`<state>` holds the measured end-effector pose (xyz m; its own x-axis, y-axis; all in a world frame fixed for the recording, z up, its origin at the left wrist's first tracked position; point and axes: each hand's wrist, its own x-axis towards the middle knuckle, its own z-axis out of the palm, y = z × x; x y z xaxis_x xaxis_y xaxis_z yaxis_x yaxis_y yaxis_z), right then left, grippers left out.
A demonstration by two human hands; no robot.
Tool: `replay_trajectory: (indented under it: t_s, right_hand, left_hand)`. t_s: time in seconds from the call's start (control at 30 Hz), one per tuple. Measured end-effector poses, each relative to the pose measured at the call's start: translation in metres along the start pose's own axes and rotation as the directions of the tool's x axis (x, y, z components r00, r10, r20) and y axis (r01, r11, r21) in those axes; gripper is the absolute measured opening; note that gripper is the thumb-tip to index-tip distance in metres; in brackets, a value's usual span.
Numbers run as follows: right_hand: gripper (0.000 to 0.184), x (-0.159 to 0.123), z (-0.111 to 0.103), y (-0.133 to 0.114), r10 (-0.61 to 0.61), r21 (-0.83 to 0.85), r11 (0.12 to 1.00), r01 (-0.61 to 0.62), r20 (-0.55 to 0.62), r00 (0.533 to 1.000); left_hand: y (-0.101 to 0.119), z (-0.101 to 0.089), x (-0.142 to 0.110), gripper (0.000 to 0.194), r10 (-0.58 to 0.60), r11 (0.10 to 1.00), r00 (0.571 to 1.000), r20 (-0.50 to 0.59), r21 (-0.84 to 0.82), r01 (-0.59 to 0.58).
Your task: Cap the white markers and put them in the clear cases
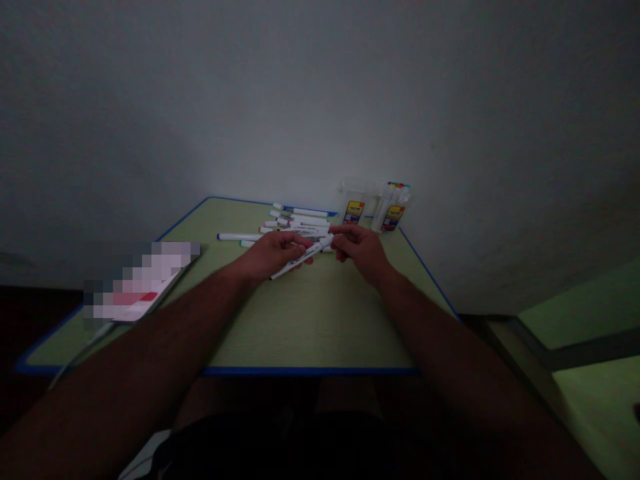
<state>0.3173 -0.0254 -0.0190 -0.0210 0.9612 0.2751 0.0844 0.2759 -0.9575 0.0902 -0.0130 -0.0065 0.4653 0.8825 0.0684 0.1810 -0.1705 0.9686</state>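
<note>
A white marker point(316, 249) with dark print on its barrel is held slantwise over the table, its dark-tipped end low on the left. My left hand point(273, 255) is closed around the barrel, thumb on top. At the upper right end, the fingers of my right hand point(364, 250) pinch the same marker near its cap. Just behind both hands lies a loose group of white markers point(310, 213) with differently coloured ends, partly hidden by the hands. One marker with blue ends point(239, 237) sticks out to the left of the group.
Against the wall stand a clear plastic case point(354, 208) with a yellow label and a second clear case point(393, 210) showing several coloured ends. A blurred-out flat device point(143, 283) with a cable lies at left. The pale table point(315, 327) has a blue edge.
</note>
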Motion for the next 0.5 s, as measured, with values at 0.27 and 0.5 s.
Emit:
replay_trajectory:
  t_s: [0.27,0.5]
  right_hand:
    - [0.033,-0.0006,-0.0005,-0.0011,0.009,-0.024,1.000,-0.009,-0.008,1.000]
    - [0.037,0.0017,-0.0020,0.0018,0.002,-0.024,1.000,-0.003,-0.056,0.998]
  left_hand:
    - [-0.0001,0.0020,0.0005,0.021,-0.053,0.999,0.997,-0.049,0.003,0.054]
    - [-0.0007,0.0004,0.0020,0.018,-0.009,0.999,0.993,-0.114,0.033,0.013]
